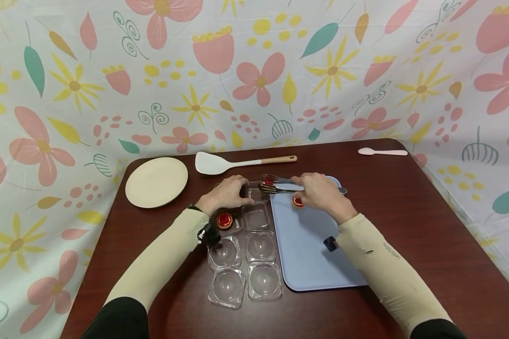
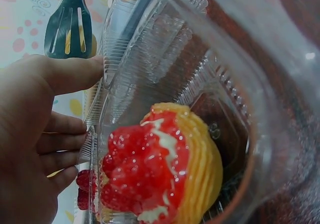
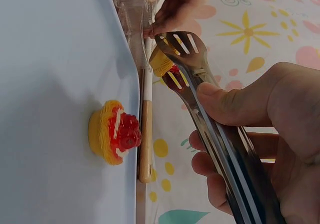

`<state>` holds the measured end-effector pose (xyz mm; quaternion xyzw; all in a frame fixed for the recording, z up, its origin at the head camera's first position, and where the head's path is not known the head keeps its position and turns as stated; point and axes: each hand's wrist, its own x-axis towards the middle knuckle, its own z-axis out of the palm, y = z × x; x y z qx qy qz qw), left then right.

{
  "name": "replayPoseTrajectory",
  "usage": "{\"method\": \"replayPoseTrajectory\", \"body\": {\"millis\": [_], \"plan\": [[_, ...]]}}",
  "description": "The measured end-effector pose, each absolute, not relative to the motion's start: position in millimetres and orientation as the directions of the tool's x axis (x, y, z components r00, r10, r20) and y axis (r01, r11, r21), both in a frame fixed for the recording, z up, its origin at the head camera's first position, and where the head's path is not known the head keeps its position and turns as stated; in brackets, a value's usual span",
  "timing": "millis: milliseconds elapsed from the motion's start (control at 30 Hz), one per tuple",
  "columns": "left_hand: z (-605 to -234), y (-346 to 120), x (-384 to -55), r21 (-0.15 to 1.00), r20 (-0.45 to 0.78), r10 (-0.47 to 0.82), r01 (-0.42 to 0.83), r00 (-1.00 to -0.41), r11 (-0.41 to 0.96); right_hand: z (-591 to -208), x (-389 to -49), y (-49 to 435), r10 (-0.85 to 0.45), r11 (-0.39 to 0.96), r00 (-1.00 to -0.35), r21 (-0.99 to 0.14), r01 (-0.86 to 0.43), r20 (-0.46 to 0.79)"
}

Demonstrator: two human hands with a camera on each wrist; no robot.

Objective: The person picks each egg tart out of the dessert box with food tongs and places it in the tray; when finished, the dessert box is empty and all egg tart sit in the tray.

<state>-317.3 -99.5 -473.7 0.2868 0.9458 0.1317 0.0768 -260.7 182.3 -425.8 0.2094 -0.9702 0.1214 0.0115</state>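
My right hand (image 1: 322,190) holds metal tongs (image 3: 220,129) with slotted ends. Between those ends is a small tart (image 3: 162,62) with a yellow crust and red topping, over the back right clear plastic container (image 1: 254,192). My left hand (image 1: 225,194) grips that container's edge, thumb on one side and fingers on the other. Inside a nearer container, a red-topped tart (image 1: 224,220) shows large in the left wrist view. One more tart (image 3: 116,133) sits on the blue tray (image 1: 314,254), below my right hand.
Domed clear lids (image 1: 265,280) lie in front of the containers. A cream plate (image 1: 157,182) is at the back left. Along the back lie a white spatula (image 1: 214,163) with a wooden handle and, far right, a pale spoon (image 1: 381,152). A flowered cloth (image 1: 258,94) hangs behind the table.
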Motion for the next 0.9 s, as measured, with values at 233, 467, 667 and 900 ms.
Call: {"method": "replayPoseTrajectory", "body": {"millis": [233,467,667,900], "plan": [[-473,-100,-316,0.312,-0.069,0.554,0.509,-0.830,0.802,-424,-260,192,-0.369,0.897,-0.926,-0.231,-0.377,0.078],[-472,-100,-316,0.310,-0.075,0.552,0.507,-0.831,0.805,-422,-258,199,-0.336,0.908,-0.941,-0.253,-0.335,0.042],[-473,-100,-316,0.312,-0.074,0.547,0.501,-0.834,0.807,-423,-256,206,-0.309,0.917,-0.950,-0.254,-0.308,0.035],[-473,-99,-315,0.308,-0.068,0.546,0.503,-0.835,0.808,-423,-254,218,-0.276,0.926,-0.961,-0.264,-0.270,0.014]]}}
